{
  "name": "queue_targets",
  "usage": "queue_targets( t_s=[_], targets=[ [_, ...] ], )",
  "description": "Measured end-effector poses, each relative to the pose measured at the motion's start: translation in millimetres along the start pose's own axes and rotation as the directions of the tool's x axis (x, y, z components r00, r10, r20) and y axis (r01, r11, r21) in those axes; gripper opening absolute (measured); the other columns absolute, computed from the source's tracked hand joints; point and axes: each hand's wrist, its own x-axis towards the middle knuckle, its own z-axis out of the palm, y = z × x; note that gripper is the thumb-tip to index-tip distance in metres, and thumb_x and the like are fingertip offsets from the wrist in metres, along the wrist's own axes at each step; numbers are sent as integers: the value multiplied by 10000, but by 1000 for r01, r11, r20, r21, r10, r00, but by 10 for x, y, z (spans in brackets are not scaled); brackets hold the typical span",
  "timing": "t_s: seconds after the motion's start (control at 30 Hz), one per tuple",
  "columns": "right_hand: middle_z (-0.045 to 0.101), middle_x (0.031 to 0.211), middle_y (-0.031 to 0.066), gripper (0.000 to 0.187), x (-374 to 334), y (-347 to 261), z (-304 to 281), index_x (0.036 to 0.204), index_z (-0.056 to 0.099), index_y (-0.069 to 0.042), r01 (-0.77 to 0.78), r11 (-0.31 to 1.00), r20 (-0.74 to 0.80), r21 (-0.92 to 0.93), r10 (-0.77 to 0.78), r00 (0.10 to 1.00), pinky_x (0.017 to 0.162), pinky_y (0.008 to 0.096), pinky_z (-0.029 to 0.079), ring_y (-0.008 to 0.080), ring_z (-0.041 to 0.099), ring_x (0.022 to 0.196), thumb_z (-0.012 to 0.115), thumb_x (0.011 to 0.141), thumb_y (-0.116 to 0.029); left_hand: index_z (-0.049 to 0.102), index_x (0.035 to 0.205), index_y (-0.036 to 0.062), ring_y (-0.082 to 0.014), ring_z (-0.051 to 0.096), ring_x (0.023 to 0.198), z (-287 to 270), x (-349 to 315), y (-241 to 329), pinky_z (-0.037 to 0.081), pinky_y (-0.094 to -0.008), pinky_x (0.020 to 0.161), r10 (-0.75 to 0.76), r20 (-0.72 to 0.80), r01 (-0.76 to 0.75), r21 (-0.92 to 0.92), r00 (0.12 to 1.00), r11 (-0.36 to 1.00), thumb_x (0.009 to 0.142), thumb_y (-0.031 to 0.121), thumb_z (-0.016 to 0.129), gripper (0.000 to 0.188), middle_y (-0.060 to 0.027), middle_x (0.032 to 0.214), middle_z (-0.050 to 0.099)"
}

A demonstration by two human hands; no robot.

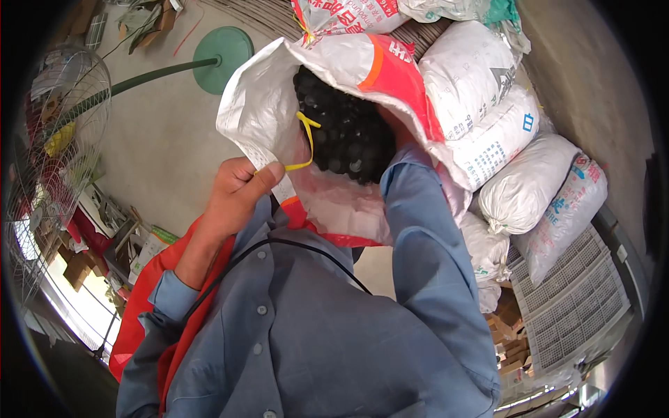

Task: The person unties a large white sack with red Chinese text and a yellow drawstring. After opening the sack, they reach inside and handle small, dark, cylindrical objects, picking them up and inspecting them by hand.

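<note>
A large white woven sack [261, 90] with red and orange print stands open in front of me. Inside it lies a heap of small, shiny black parts [345, 132], whose exact kind I cannot make out. My left hand [240, 191] pinches the sack's near left rim between thumb and fingers. A yellow tie [309, 143] hangs from the rim beside that thumb. My right arm reaches over the near right side into the sack. Only a bit of my right hand [398, 129] shows, at the right of the black parts; its fingers are hidden.
Several filled white sacks [467, 76] are piled at the right, with another printed sack [348, 15] behind. A grey plastic grid panel [575, 299] lies at the lower right. At the left, a wire-caged fan [59, 139] has a green round base [223, 59]. Cardboard clutter [80, 268] lies beyond.
</note>
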Motion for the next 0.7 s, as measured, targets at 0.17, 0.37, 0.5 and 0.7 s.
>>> queue_targets(
  t_s=[0.17, 0.37, 0.5, 0.7],
  targets=[
    [586, 1273, 157, 518, -375, -154, 507, 1332, 506, -41, -324, 882, 439, 342, 155, 885, 961, 499, 494, 344, 616, 1079, 465, 963, -402, 637, 823, 8, -31, 420, 666, 23, -65, -90, 370, -232, 586, -20, 9, 20, 2, 1000, 1000, 944, 176, 609, 209, 68, 706, 506],
    [575, 1288, 165, 528, -559, -443, 530, 1340, 497, -35, -502, 617, 571, 605, 103, 815, 977, 502, 484, 351, 606, 1103, 467, 961, -400, 682, 890, -5, -28, 459, 656, -168, -46, -81, 389, -231, 588, -17, -55, 20, 57, 998, 998, 943, 184, 604, 211, 63, 714, 551],
    [568, 1298, 171, 534, -721, -588, 99, 1345, 491, -30, -505, 518, 559, 691, 60, 827, 988, 504, 477, 356, 599, 1118, 468, 960, -400, 685, 907, -19, -33, 465, 641, -160, -78, 18, 396, -237, 581, 45, -101, -31, 133, 994, 991, 940, 177, 597, 218, 57, 698, 564],
    [558, 1313, 179, 545, -1093, -974, -665, 1353, 481, -23, -470, 356, 518, 808, -47, 854, 1005, 507, 466, 363, 588, 1142, 469, 958, -399, 687, 931, -41, -42, 509, 669, -171, -75, 155, 430, -241, 611, 69, -58, -55, 209, 996, 976, 930, 174, 603, 230, 20, 728, 620]
  ],
)
